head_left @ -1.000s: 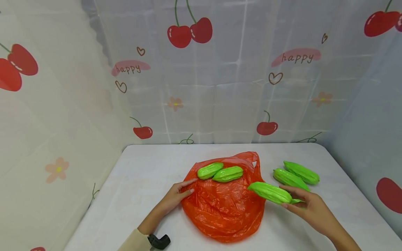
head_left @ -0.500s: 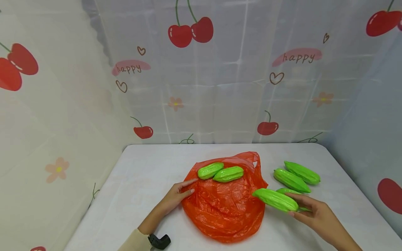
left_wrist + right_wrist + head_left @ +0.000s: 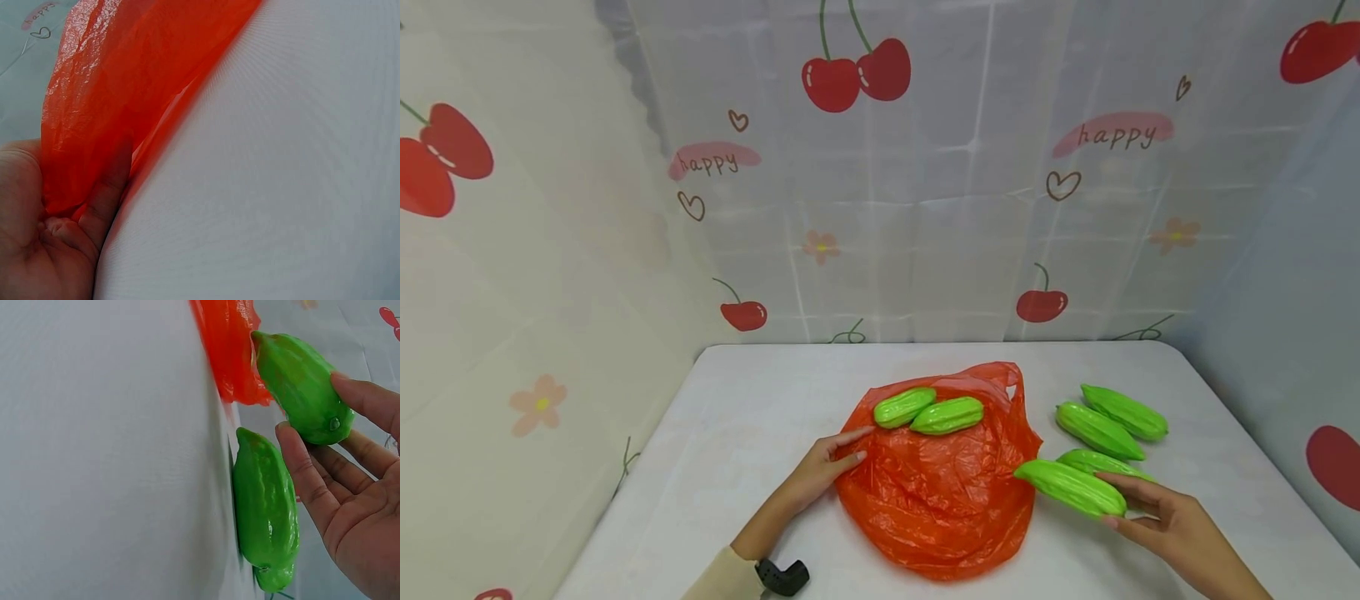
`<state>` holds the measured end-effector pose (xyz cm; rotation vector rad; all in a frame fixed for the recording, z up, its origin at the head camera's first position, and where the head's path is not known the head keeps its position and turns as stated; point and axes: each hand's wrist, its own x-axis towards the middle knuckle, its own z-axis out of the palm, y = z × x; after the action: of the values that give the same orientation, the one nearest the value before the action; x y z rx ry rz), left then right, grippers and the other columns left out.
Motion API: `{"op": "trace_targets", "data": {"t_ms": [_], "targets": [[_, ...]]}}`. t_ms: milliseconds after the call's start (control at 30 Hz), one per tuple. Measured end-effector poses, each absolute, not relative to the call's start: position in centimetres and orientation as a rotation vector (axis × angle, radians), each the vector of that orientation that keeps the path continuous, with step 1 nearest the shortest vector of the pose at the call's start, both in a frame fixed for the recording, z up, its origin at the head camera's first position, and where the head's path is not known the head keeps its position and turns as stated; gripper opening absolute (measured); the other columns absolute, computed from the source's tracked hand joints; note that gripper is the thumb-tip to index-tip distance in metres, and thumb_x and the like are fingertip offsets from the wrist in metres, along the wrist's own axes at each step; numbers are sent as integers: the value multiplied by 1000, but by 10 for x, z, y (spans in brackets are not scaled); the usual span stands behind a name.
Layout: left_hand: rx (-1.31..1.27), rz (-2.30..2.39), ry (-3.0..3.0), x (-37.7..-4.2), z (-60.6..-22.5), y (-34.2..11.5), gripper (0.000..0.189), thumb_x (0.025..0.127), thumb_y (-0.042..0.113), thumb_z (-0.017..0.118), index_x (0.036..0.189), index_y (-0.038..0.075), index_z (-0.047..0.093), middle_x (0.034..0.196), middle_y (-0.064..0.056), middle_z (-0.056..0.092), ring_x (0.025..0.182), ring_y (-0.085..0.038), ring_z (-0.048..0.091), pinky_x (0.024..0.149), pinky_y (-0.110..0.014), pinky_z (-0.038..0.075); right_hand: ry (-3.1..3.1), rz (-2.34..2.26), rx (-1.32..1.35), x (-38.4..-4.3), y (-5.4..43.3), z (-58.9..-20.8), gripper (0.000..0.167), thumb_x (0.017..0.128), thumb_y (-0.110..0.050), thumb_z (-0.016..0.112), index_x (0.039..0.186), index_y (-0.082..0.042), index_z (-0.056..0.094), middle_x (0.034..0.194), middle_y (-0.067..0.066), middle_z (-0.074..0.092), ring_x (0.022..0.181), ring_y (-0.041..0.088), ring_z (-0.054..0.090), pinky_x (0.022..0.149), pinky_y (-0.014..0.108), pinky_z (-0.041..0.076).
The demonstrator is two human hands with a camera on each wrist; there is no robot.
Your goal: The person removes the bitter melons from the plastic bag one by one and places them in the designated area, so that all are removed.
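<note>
pinching green veg, r grip veg-wide; l grip holding red bag

Head view high — wrist views seemingly aslant

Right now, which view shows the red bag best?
The head view: almost the whole red bag shows, left hand at its side. The left wrist view shows only the part by that hand; the right wrist view, a small part.

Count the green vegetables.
6: left one and right one on the bag; held one in the right hand; near one, middle one and far one on the table, right of the bag. More may be hidden in the bag.
</note>
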<state>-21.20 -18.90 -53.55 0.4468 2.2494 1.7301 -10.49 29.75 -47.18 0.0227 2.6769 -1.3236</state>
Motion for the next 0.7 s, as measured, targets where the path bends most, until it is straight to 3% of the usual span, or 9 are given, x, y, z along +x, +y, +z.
{"op": "trace_targets", "data": {"t_ms": [100,333,567,700], "targets": [[445,1731,2250,-211,-535,-189,46,100,26,65,145,18,58,152,-4,51,140,-26,43,112,-43,41,2680,-1294,23,-105,300,-474,67,86,-33,82,141,-4,58,140,20,57,98,0,62,74,25,58],[457,1733,2250,-212,-536,-188,47,101,26,65,146,17,58,152,-4,51,142,-27,42,114,-46,39,2694,-1243,35,-107,307,-479,69,86,-34,82,142,-3,57,142,23,56,111,29,65,74,25,57],[458,1740,2242,-212,-537,-189,47,101,26,65,146,16,57,152,-5,50,142,-27,41,114,-47,38,2673,-1320,-27,-100,317,-485,66,87,-35,80,143,-7,57,144,22,53,100,-9,60,76,23,57],[454,1742,2245,-211,-535,-188,46,101,26,64,146,16,57,152,-5,50,142,-28,41,114,-47,39,2683,-1349,-58,-99,319,-487,63,87,-34,80,141,-8,59,140,14,57,101,-9,60,76,24,58]]}}
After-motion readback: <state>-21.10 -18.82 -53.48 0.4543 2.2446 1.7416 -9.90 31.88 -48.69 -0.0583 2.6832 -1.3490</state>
